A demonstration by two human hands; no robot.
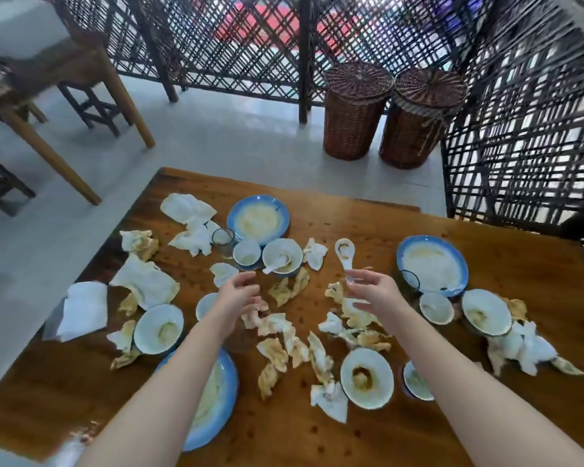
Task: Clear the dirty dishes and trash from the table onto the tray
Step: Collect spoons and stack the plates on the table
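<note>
A person's right hand point(368, 289) pinches the handle of a white spoon point(344, 252) while the left hand point(238, 293) hovers loosely curled and empty over a wooden table point(351, 214) crowded with soiled bowls point(294, 252), blue-rimmed plates point(258, 217) and crumpled napkins point(188, 208), no tray in sight and the clearing apparently barely begun.

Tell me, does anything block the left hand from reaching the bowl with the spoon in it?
Nothing visible does. The left hand hovers just short of the bowl, fingers loosely curled, with only bare table between them. The small cup stands beside the bowl, off that path.
</note>
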